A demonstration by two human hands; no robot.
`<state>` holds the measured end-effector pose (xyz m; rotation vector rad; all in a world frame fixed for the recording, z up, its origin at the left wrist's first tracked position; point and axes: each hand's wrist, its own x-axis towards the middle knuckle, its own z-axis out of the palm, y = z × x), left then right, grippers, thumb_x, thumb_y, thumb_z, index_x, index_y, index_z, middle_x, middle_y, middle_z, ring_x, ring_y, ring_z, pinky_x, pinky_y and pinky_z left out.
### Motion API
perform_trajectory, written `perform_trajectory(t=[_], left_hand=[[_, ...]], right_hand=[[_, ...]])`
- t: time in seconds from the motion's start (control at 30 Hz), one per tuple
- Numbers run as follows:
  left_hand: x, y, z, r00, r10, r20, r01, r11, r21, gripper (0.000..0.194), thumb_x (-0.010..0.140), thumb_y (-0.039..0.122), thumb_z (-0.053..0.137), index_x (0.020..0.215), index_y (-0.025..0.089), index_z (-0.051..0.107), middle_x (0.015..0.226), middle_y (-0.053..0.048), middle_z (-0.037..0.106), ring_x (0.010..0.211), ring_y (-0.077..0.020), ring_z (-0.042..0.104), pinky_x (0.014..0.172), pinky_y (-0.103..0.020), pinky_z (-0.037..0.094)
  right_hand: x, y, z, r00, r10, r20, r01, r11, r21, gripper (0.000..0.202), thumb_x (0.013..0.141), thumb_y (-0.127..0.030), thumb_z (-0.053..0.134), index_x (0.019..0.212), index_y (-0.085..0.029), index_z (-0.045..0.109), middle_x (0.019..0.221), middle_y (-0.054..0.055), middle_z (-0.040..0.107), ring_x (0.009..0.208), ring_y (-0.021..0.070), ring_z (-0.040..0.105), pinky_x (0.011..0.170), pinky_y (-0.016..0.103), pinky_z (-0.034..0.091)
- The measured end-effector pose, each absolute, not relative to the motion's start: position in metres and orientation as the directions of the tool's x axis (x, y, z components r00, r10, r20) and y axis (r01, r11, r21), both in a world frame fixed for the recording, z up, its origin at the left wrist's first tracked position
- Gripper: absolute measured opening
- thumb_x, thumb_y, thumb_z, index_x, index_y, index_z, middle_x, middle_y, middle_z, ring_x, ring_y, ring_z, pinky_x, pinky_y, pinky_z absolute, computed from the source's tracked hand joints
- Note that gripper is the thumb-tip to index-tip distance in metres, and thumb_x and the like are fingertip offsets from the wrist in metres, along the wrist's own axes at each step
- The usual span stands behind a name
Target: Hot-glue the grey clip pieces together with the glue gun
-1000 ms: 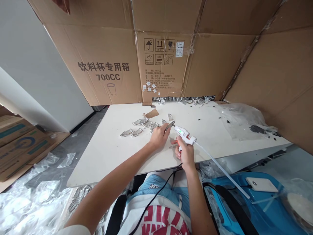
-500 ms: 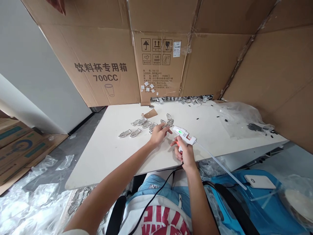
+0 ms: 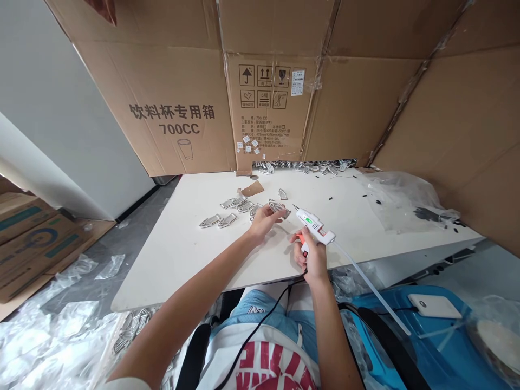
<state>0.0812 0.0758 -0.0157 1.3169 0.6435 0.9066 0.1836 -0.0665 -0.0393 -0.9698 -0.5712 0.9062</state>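
Note:
My left hand [image 3: 264, 221] is closed on a silver metal carabiner [image 3: 278, 207], held just above the white table [image 3: 179, 260]. In my right hand [image 3: 312, 254] is a white glue gun [image 3: 314, 225] with a lit green display and an orange trigger, my fingers wrapped round its handle. The gun's nozzle points up and left, a small gap away from the carabiner. A long translucent glue stick [image 3: 374, 288] sticks out of its back. Several similar carabiners [image 3: 227, 219] lie left of my left hand, and a single one [image 3: 283, 194] lies beyond it.
Tall cardboard walls [image 3: 179, 76] stand behind the table, with a heap of metal pieces [image 3: 320, 167] showing through a low opening. A clear plastic bag [image 3: 400, 195] and small black pieces lie at right. A blue stool [image 3: 426, 314] carries a white power bank [image 3: 434, 306].
The glue gun has moved right and slightly down, so its nozzle is now apart from the carabiner. My left hand keeps hold of the carabiner, which has tilted a little.

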Motion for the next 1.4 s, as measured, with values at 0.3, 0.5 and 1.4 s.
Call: perform_trajectory(t=[0.3,0.5,1.4], left_hand=[[0.0819,0.0800,-0.0207,0.391,0.908,0.150,-0.258,-0.048,0.965,0.042,0.069,0.037,0.096,0.097,0.019,0.070,0.093,-0.006,0.076,0.090,-0.0198,0.072,0.084,-0.034,0.054],[0.0822,0.0804,-0.0226,0.381,0.912,0.151,-0.282,-0.041,0.959,0.053,0.068,0.036,0.098,0.111,0.020,0.070,0.091,-0.005,0.076,0.084,-0.0194,0.071,0.077,-0.034,0.054],[0.0831,0.0812,-0.0197,0.388,0.910,0.146,-0.288,-0.031,0.957,0.045,0.065,0.031,0.101,0.104,0.018,0.082,0.093,-0.006,0.077,0.083,-0.0180,0.071,0.081,-0.035,0.058]], right_hand=[[0.1822,-0.0682,-0.0374,0.494,0.869,0.030,-0.368,0.240,-0.899,0.051,0.087,-0.068,0.082,0.087,-0.020,0.065,0.073,-0.001,0.069,0.034,0.0019,0.032,0.031,0.018,0.019],[0.1820,-0.0658,-0.0386,0.473,0.881,0.018,-0.357,0.210,-0.910,0.053,0.084,-0.070,0.083,0.088,-0.021,0.063,0.077,0.001,0.072,0.035,0.0023,0.032,0.032,0.018,0.021],[0.1813,-0.0622,-0.0354,0.488,0.872,-0.030,-0.326,0.150,-0.933,0.050,0.082,-0.066,0.083,0.088,-0.022,0.060,0.074,0.001,0.072,0.034,0.0024,0.032,0.031,0.017,0.021]])
